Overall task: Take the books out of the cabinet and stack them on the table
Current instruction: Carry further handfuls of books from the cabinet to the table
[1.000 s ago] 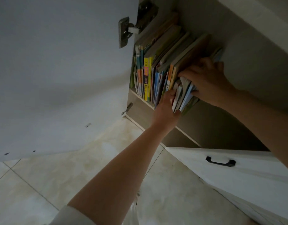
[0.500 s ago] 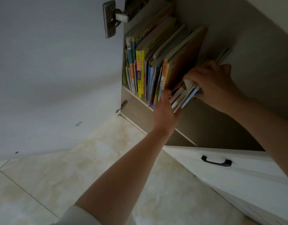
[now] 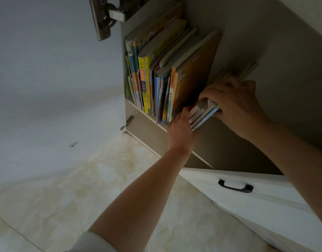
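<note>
A: Since the earlier picture, the bundle of thin books (image 3: 204,114) has tipped further to the right, away from the standing row, and a wider gap shows beside the orange book (image 3: 193,82).

B: Where is the bundle, and how does it lie?

A: It is inside the cabinet (image 3: 265,42), on the shelf (image 3: 138,108), at the right end of the row of books (image 3: 156,70). Its long axis runs from the spines near the shelf edge back and up to the right. The spines point toward the person.

B: What surrounds it?

A: The open white door (image 3: 47,79) is on the left, with its metal hinge (image 3: 105,17) at the top. Below is the tiled floor (image 3: 84,197), and at the lower right a white drawer (image 3: 265,206) with a black handle (image 3: 235,186). The leaning orange book stands just beside the bundle.

B: And the hands?

A: The right hand (image 3: 236,104) has its fingers curled over the top of the bundle and grips it. The left hand (image 3: 181,130) holds the bundle from below, its thumb against the spines; its fingers are hidden.
</note>
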Demonstrator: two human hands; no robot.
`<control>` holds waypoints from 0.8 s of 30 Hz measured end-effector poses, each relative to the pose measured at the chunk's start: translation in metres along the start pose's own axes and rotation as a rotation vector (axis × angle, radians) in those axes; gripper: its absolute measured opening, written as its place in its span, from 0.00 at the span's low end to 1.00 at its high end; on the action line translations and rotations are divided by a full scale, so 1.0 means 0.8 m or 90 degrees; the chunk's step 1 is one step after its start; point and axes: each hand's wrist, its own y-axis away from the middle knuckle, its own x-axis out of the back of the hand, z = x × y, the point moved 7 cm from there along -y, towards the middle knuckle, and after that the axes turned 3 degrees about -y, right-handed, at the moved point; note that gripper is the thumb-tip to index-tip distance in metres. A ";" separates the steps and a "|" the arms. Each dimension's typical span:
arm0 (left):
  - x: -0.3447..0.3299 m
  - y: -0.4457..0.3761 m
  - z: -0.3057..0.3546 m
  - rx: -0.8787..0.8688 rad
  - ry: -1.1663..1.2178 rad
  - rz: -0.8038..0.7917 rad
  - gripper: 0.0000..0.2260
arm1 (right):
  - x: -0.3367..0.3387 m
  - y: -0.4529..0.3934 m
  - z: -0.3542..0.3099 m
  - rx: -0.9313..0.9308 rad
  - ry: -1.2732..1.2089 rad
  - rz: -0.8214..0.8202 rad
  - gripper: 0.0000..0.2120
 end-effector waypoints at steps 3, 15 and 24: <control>0.004 0.007 0.004 -0.031 0.007 0.023 0.24 | 0.005 0.002 -0.005 0.016 0.029 -0.017 0.26; 0.088 0.090 -0.051 -0.077 -0.016 -0.003 0.24 | 0.007 0.053 -0.123 0.091 0.053 -0.047 0.27; 0.079 0.091 -0.077 -0.018 0.096 -0.023 0.24 | 0.005 0.059 -0.127 0.098 -0.070 0.015 0.39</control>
